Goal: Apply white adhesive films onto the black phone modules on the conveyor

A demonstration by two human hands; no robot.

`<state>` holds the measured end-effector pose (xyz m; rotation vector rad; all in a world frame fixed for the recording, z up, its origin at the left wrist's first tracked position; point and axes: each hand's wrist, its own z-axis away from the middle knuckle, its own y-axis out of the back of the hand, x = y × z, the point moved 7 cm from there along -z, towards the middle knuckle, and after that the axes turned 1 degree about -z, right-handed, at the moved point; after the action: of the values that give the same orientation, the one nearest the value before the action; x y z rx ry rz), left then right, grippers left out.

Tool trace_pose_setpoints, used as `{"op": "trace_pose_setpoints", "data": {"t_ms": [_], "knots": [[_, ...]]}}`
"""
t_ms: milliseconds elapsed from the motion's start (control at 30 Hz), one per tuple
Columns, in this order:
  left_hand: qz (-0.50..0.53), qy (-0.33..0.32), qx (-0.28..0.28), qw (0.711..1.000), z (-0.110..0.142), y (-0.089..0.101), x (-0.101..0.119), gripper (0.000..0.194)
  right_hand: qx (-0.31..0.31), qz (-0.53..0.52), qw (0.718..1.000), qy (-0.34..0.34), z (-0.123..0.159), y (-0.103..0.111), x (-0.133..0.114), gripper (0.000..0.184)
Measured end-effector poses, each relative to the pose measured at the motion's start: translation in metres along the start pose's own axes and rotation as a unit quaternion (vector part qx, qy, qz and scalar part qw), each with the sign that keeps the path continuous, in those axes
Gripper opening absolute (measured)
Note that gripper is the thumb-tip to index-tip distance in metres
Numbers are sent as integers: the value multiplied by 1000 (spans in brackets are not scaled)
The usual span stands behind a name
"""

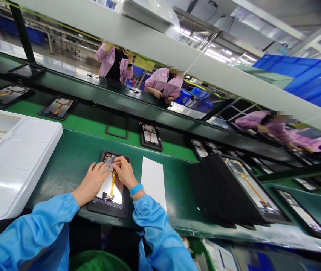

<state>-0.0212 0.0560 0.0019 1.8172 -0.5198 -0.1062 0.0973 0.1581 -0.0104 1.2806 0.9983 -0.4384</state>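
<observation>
An opened tablet in a black frame lies on the green bench in front of me, with a silver inner plate and an orange flex cable running down its middle. My left hand rests flat on the tablet's left side, fingers stretched toward the small board at its top. My right hand has its fingertips pinched together at the top end of the flex cable, near that board. A blue band sits on my right wrist. Both arms wear blue sleeves.
A white foam tray lies at my left. A white sheet sits right of the tablet. A stack of black-framed tablets leans at right. More tablets ride the green conveyor. People in pink coats work beyond it.
</observation>
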Motion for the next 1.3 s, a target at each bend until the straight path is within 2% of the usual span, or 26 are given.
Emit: {"op": "trace_pose_setpoints", "data": {"t_ms": [233, 400, 633, 833, 933, 1000, 1067, 1133, 1167, 1200, 1233, 1300], "knots": [[-13, 5, -8, 1000, -6, -7, 3, 47, -1, 92, 995, 37, 1, -1, -5, 13], [-25, 19, -1, 1000, -8, -6, 6, 39, 22, 168, 982, 83, 4, 0, -9, 14], [-52, 41, 8, 998, -12, 1, 9, 29, 53, 159, 985, 41, -13, 10, 6, 9], [-41, 57, -3, 998, -11, 5, 10, 35, 30, 194, 978, 75, -12, 0, -1, 17], [-44, 79, -5, 996, -18, 4, 9, 31, 38, 203, 977, 51, -25, 2, 6, 17], [-52, 97, 1, 994, -18, 11, 3, 31, 33, 198, 979, 29, -32, 5, 7, 20], [-54, 107, 13, 993, -6, 33, -9, 30, 28, 184, 982, 15, -28, 13, 2, 26], [-44, 154, 32, 987, 22, 71, -39, 29, 33, 164, 986, 23, -8, 27, -9, 33], [-38, 205, 47, 977, 41, 96, -63, 30, 40, 152, 987, 36, 8, 35, -16, 36], [-32, 304, 54, 951, 66, 121, -97, 28, 48, 137, 988, 52, 26, 44, -23, 39], [-30, 411, 57, 909, 93, 146, -133, 26, 55, 121, 989, 71, 46, 52, -30, 41], [-50, 501, 68, 861, 133, 194, -191, 31, 68, 91, 988, 104, 86, 65, -42, 43]]}}
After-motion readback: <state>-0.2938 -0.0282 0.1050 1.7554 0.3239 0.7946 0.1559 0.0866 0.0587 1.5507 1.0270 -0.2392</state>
